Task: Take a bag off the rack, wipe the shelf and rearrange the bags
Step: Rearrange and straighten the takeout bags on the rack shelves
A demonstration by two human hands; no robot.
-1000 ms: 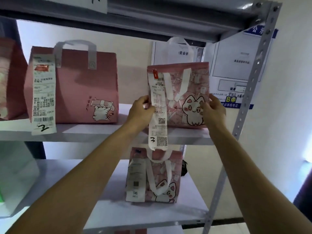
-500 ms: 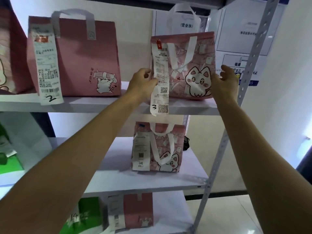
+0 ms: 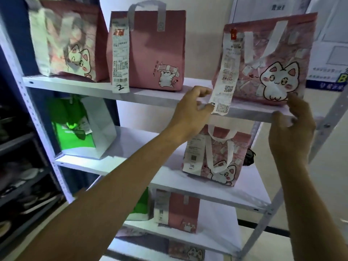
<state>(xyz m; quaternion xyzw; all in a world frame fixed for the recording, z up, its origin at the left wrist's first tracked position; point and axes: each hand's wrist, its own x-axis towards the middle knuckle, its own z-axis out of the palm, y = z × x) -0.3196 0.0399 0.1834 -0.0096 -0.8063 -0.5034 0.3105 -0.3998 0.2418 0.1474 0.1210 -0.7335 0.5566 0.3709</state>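
A pale metal rack (image 3: 150, 95) stands against a white wall, its shelves loaded with pink and green bags. On the upper shelf, at about two o'clock in the view, sits the cat-print bag (image 3: 273, 59), a long receipt (image 3: 226, 78) hanging down its front past the shelf edge. The left hand (image 3: 190, 113) hovers just below the receipt, its grip released, fingers loosely curved around nothing. The right hand (image 3: 293, 129) is at the shelf edge under the bag's lower right corner, fingers spread and also holding nothing. The plain pink bag (image 3: 150, 49) stands at twelve o'clock. To lift the bag well, I would take it by both lower sides, keep it upright, and mind the dangling receipt does not snag on the shelf lip.
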